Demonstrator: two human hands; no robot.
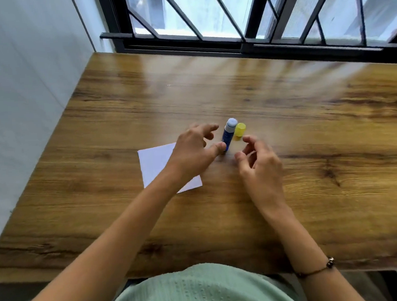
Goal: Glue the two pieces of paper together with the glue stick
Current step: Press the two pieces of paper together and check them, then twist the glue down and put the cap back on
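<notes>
Paper (157,163) lies flat on the wooden table (311,166), partly under the left forearm, and it reads as 1 white square; whether this is 2 sheets already stacked or only 1 of them cannot be told, and no second sheet shows apart from it. Just right of it the glue stick (228,134) stands upright with its pale glue tip exposed, and its yellow cap (240,129) sits off, close beside it on the far right side. The left hand (197,148) hovers with fingers spread and loose, its thumb at or just by the base of the stick, gripping nothing that can be made out. The right hand (258,160) is near the stick with fingers loosely curled and empty. Uncapping is therefore done. If the square is a joined pair, what likely remains is recapping; if not, spreading glue and pressing the sheets together are still ahead.
</notes>
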